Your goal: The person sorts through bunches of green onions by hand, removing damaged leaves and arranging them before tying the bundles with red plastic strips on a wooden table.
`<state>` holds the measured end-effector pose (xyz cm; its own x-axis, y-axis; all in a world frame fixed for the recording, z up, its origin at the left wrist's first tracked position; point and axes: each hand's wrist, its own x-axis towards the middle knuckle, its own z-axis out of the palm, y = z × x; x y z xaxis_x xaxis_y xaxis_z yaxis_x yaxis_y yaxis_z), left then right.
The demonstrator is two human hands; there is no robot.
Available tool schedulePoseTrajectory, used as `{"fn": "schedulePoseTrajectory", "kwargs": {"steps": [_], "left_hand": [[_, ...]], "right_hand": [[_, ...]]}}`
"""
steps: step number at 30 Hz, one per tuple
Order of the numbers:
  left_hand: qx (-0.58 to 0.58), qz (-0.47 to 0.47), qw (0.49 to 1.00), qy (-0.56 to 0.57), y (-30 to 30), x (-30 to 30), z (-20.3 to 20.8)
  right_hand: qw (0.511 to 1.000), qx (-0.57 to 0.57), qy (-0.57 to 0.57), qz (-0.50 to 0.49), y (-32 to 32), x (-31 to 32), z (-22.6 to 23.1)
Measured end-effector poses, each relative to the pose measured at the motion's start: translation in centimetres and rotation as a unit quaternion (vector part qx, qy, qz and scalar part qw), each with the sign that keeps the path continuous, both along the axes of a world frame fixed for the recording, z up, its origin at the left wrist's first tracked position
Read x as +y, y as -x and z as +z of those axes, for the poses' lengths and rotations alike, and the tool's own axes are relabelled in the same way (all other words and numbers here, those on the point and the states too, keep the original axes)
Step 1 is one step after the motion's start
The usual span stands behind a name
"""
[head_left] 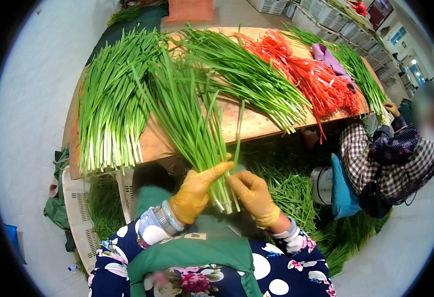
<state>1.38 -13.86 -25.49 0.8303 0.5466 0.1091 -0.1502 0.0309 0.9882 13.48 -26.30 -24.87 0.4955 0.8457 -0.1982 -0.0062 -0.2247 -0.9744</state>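
My left hand (pixel 196 192), in a yellow glove, is wrapped round a bunch of garlic chives (pixel 189 126) near its pale cut ends. The green leaves point away from me, over the table's near edge. On the bunch's right side my gloved right hand (pixel 257 199) has thumb and forefinger closed on a chive stalk (pixel 240 131) that stands a little apart from the rest. The pinch itself is partly hidden. A thick pile of chives (pixel 113 109) lies on the wooden table (pixel 153 141) at the left, and another pile (pixel 256 81) lies right of the middle.
Red plastic ties (pixel 321 81) and a purple cloth (pixel 330 60) lie at the table's right. A white crate (pixel 77 202) stands at lower left. Loose leaves (pixel 291 198) cover the floor beside a white bucket (pixel 322 184). A co-worker in a checked garment (pixel 400 173) sits at the right.
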Motion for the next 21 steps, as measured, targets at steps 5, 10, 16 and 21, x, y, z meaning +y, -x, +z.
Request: {"fn": "schedulePoseTrajectory", "kwargs": {"steps": [5,10,16,21], "left_hand": [[-0.004,0.054,0.909,0.414,-1.1,-0.4,1.4],[-0.055,-0.003,0.846,0.531,-1.3,0.9,0.4],[-0.105,-0.124,0.754,0.636,-0.6,2.3,0.2],[-0.081,-0.118,0.803,0.579,0.0,3.0,2.7]], "right_hand": [[0.99,0.125,0.024,-0.066,-1.1,-2.2,0.0],[0.933,-0.118,0.313,0.131,-7.8,-10.4,-3.6],[0.845,-0.529,-0.004,-0.077,-11.7,-3.8,5.7],[0.704,-0.697,0.129,-0.037,-16.6,2.8,6.5]]}}
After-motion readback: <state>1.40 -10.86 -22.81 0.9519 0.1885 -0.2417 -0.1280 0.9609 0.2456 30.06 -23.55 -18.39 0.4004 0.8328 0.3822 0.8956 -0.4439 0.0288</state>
